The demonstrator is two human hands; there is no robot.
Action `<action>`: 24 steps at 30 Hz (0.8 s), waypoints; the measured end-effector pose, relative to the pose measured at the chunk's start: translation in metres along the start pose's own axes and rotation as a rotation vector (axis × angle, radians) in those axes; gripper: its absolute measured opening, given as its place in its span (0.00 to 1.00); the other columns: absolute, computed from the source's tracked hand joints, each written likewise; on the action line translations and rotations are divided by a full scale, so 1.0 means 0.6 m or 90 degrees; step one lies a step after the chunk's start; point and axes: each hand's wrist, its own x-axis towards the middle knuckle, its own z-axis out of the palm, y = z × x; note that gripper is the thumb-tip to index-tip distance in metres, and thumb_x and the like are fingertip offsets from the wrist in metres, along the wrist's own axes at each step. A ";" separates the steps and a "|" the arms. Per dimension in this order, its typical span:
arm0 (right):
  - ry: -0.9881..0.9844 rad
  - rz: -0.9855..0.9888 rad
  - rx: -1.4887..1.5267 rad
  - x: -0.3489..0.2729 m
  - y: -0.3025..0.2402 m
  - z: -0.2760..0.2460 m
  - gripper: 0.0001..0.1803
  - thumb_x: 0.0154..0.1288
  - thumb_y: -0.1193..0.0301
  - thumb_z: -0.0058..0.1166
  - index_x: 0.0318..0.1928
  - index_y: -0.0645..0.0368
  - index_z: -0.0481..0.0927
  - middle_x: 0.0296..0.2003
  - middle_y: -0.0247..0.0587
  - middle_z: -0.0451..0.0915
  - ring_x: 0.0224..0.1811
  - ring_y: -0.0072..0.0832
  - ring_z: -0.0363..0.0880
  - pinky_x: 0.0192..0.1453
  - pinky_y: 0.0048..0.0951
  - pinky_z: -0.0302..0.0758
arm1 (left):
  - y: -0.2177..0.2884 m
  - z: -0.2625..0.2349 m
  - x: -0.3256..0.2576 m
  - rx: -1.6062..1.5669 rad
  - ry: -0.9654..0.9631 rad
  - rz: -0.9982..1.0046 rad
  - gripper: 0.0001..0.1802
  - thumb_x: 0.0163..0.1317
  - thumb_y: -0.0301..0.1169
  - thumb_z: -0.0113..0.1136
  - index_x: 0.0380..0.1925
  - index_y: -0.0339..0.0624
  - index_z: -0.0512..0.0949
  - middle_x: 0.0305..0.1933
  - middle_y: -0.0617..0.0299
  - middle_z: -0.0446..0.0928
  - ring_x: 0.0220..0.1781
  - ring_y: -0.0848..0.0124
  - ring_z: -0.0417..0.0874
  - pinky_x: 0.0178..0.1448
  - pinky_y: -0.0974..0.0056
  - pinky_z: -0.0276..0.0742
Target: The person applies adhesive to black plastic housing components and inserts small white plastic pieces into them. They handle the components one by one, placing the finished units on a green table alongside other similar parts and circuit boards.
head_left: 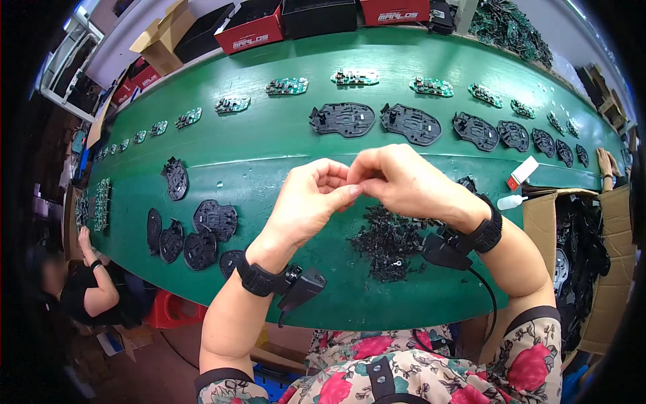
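Note:
My left hand (306, 198) and my right hand (404, 180) meet above the middle of the green table (269, 176). The thumb and fingers of each are pinched together, tip to tip; whatever lies between them is too small or hidden to make out. Just below my right hand is a heap of small black plastic parts (387, 242). Beyond my hands lie two black mouse bottom shells, one on the left (343, 120) and one on the right (412, 124), their inner sides facing up. A black device is strapped to each of my wrists.
Green circuit boards (354, 77) form a curved row along the far side. Several more mouse shells (200, 250) lie at left. A white bottle (511, 201), a small white-and-red box (522, 173) and a carton of black parts (582, 249) are at right. Co-workers' hands (84, 239) show at both ends.

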 end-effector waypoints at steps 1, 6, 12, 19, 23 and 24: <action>0.028 0.005 0.005 0.001 0.001 -0.004 0.06 0.58 0.78 0.54 0.36 0.67 0.80 0.29 0.52 0.82 0.34 0.39 0.83 0.40 0.35 0.77 | 0.004 0.001 0.009 0.001 -0.003 -0.006 0.14 0.59 0.27 0.66 0.43 0.34 0.77 0.36 0.61 0.81 0.35 0.77 0.80 0.40 0.71 0.77; 0.103 0.035 0.002 0.019 0.014 -0.022 0.08 0.60 0.77 0.55 0.38 0.69 0.77 0.29 0.50 0.82 0.33 0.35 0.82 0.39 0.32 0.77 | 0.025 0.001 0.046 0.022 0.007 -0.024 0.11 0.59 0.26 0.65 0.40 0.33 0.78 0.32 0.61 0.81 0.32 0.75 0.81 0.37 0.71 0.77; 0.128 0.136 0.132 0.058 0.033 -0.045 0.09 0.60 0.77 0.56 0.39 0.70 0.77 0.29 0.42 0.81 0.30 0.25 0.80 0.35 0.27 0.78 | 0.030 -0.005 0.093 0.260 0.085 0.121 0.05 0.59 0.25 0.64 0.33 0.35 0.81 0.29 0.63 0.80 0.30 0.78 0.78 0.35 0.72 0.75; 0.343 0.094 -0.030 0.121 0.089 -0.083 0.10 0.56 0.70 0.61 0.35 0.64 0.82 0.29 0.44 0.83 0.32 0.29 0.81 0.38 0.32 0.77 | 0.021 -0.026 0.214 0.570 0.267 0.320 0.12 0.49 0.35 0.68 0.30 0.40 0.84 0.31 0.57 0.79 0.34 0.65 0.80 0.44 0.63 0.76; 0.335 0.165 -0.171 0.150 0.101 -0.088 0.10 0.53 0.69 0.61 0.34 0.62 0.83 0.31 0.52 0.83 0.36 0.39 0.83 0.45 0.36 0.78 | 0.003 -0.045 0.281 0.651 0.245 0.219 0.11 0.47 0.37 0.68 0.29 0.44 0.86 0.31 0.55 0.81 0.35 0.63 0.82 0.45 0.61 0.77; 0.328 0.177 -0.171 0.153 0.108 -0.089 0.10 0.53 0.68 0.61 0.34 0.61 0.84 0.31 0.52 0.83 0.37 0.40 0.84 0.45 0.36 0.78 | 0.005 -0.040 0.290 0.635 0.223 0.156 0.11 0.46 0.37 0.68 0.29 0.45 0.86 0.31 0.54 0.82 0.36 0.63 0.82 0.46 0.61 0.77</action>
